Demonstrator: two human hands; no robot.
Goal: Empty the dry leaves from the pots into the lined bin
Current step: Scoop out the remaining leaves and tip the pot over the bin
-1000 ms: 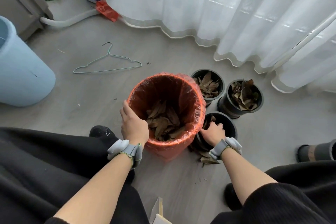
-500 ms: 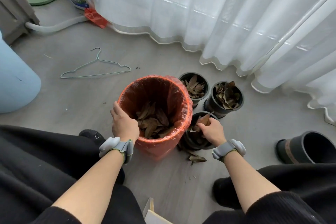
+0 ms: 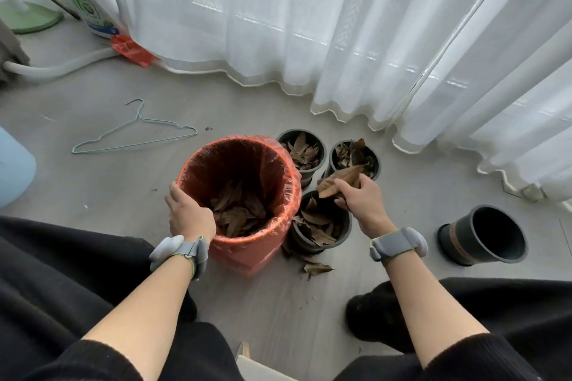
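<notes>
An orange bin (image 3: 278,244) lined with a clear bag stands on the floor, dry leaves in its bottom. My left hand (image 3: 188,213) grips its near-left rim. Right of the bin stands a black pot (image 3: 322,226) with brown leaves inside. My right hand (image 3: 362,198) hovers above that pot and holds a bunch of dry leaves (image 3: 339,180). Two more black pots with leaves, one (image 3: 305,150) behind the bin and one (image 3: 356,158) to its right, stand near the curtain. An empty black pot (image 3: 486,235) lies tilted at the far right.
A loose leaf (image 3: 315,267) lies on the floor by the bin's base. A wire hanger (image 3: 136,136) lies to the left. A white curtain (image 3: 340,34) hangs along the back. A blue container (image 3: 14,167) sits at the left edge, a detergent jug (image 3: 93,3) at the back left.
My right hand has come up out of the near pot with a bunch of leaves. The left hand has stayed on the bin's rim. The view has shifted right.
</notes>
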